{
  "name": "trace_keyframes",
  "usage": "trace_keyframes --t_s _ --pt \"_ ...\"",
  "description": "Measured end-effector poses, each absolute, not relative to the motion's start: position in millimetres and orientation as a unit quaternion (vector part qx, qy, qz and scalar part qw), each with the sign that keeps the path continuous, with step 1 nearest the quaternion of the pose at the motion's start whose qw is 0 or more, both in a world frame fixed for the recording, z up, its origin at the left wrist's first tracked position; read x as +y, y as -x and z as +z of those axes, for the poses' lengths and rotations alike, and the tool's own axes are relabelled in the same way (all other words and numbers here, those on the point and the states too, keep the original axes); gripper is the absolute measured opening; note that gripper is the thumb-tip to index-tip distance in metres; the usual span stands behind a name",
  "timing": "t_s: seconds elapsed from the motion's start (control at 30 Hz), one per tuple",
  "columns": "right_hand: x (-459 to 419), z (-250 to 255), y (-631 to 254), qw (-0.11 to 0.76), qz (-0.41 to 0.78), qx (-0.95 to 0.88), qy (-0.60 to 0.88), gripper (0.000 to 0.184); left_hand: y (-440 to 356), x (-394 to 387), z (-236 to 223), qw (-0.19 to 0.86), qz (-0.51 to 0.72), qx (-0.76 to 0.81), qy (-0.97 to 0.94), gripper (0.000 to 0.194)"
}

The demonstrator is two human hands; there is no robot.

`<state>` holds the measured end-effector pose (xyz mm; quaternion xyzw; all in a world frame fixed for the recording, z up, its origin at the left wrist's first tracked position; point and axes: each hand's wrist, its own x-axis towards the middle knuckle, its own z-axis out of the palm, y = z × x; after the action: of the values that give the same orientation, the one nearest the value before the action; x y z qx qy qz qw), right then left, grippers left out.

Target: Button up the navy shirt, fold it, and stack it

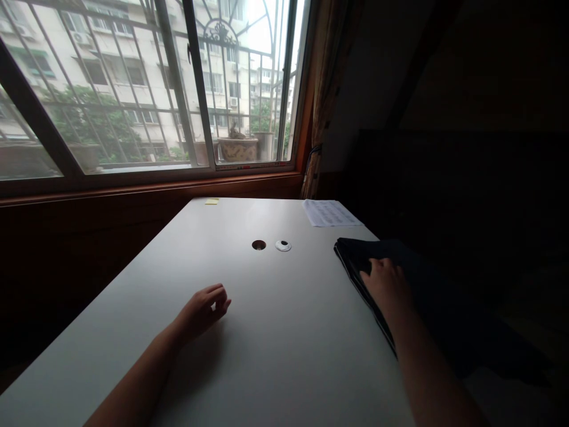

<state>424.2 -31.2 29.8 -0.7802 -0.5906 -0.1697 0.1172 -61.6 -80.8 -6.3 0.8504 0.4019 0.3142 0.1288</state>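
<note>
Dark folded cloth point(438, 296) lies beneath the fingers of a person's right hand point(387, 279) (whether they pinch it, one cannot tell), as the left hand's point(208, 303) fingers, loosely curled and free, hover over a white table point(275, 344).

Curtain point(323, 89) and barred window point(178, 89) suggest a home.

The head camera looks down across a tabletop point(284, 332).

From where I stand, a hand can pass over the table point(284, 344) between the left hand point(208, 305) and the dark fabric point(438, 296), which obstructs the right edge.
</note>
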Motion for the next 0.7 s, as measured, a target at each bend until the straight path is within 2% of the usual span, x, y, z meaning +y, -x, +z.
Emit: trace_keyframes --t_s 0.13,0.3,0.53,0.7 --pt "-29 31 -442 0.089 -0.130 -0.597 0.787 0.028 60 -83 -8 0.133 0.308 0.402 -0.852 0.025" --pt "-30 36 -434 0.100 -0.153 -0.618 0.765 0.024 56 -84 -9 0.123 0.290 0.400 -0.861 0.026" --pt "-33 35 -400 0.168 -0.168 -0.659 0.714 0.018 46 -85 -12 0.117 0.266 0.396 -0.871 0.027" --pt "-42 37 -350 0.273 -0.086 -0.712 0.641 0.018 41 -85 -12 0.108 0.257 0.390 -0.878 0.025"
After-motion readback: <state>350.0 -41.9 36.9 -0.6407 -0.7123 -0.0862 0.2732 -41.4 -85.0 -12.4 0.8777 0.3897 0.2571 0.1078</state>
